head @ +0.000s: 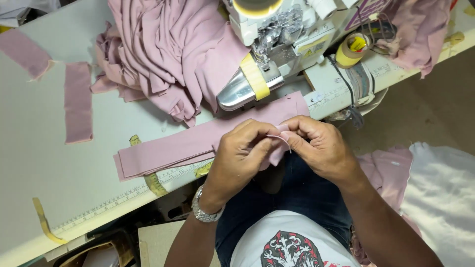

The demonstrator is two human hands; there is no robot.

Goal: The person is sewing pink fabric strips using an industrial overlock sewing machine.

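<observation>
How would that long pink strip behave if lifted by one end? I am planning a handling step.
The pink strip would probably droop: its end crumples softly between the left hand and right hand. Thin and flat on the table, it looks light, unlikely to roll.

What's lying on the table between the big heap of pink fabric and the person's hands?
In the head view, a long folded pink fabric strip lies across the table edge between the fabric heap and both hands.
</observation>
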